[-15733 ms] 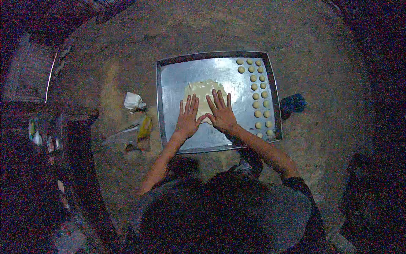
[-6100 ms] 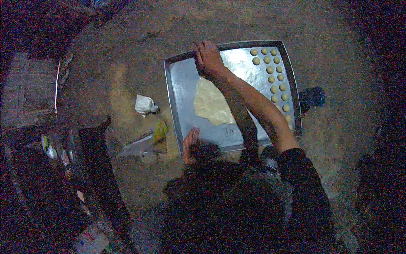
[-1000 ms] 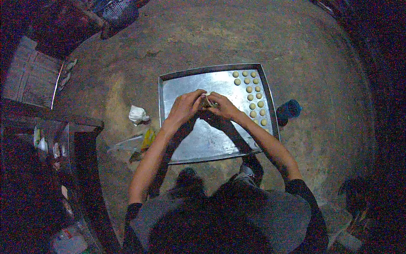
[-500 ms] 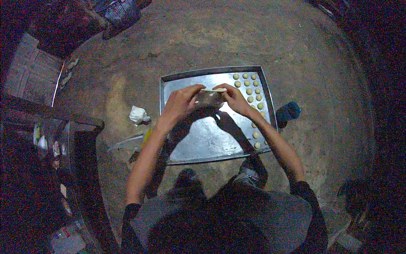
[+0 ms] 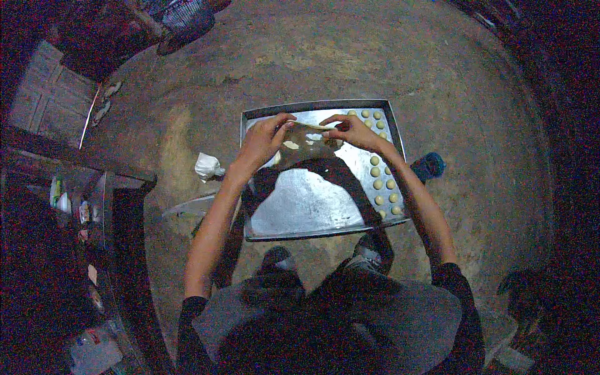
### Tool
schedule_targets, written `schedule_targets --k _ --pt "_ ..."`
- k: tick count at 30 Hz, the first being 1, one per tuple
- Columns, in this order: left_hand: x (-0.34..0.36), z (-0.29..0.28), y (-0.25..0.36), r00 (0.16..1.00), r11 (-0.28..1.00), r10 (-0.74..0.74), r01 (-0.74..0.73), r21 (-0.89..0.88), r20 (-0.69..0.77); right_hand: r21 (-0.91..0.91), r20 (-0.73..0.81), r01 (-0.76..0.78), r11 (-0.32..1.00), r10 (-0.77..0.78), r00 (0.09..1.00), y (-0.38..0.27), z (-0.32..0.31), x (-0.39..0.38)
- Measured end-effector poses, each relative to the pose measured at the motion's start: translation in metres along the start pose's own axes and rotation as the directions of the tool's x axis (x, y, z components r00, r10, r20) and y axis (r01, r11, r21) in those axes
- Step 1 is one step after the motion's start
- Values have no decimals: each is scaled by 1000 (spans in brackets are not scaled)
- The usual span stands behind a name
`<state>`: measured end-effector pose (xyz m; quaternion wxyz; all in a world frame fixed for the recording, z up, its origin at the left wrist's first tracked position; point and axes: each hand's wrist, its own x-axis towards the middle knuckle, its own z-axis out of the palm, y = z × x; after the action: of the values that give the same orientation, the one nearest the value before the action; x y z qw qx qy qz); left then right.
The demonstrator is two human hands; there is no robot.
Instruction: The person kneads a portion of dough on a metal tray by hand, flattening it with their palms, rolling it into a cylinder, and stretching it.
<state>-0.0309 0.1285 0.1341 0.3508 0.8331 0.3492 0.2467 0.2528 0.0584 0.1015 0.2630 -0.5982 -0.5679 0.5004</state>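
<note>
A thin pale strip of dough (image 5: 307, 125) spans the gap between my two hands, held above a large shallow metal tray (image 5: 300, 206). My left hand (image 5: 265, 136) pinches one end of it between thumb and fingers. At the other end, the fingers of my right hand (image 5: 355, 132) are closed on the dough. Several small round dough balls (image 5: 375, 160) sit in rows along the tray's right side, some of them hidden behind my right hand and forearm. Dark shadows of my arms fall across the tray's shiny bottom.
A blue cylindrical container (image 5: 429, 165) stands on the floor just right of the tray. Left of it lie a crumpled white bag (image 5: 207, 167) and a clear plastic sheet (image 5: 190, 205). A dark shelf unit (image 5: 128, 194) is at far left. My feet are at the tray's near edge.
My hands have drawn slightly apart, and the dough strip between them shows longer. Both hands have shifted a little toward the tray's far edge.
</note>
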Motion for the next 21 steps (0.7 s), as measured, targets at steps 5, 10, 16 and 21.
schedule_targets --k 5,10,16,21 --pt "-24 47 -31 998 998 -56 57 42 -23 -13 -32 70 997 -70 997 32 24 -7" --pt "-42 67 -24 992 990 -119 121 -76 31 -42 -118 78 996 -82 990 67 39 -4" --pt "-68 109 -64 992 997 49 -56 50 119 -567 -215 207 797 -386 897 76 96 -11" --pt "-89 124 -67 960 948 128 -192 253 251 -720 20 334 608 -463 886 83 124 -37"
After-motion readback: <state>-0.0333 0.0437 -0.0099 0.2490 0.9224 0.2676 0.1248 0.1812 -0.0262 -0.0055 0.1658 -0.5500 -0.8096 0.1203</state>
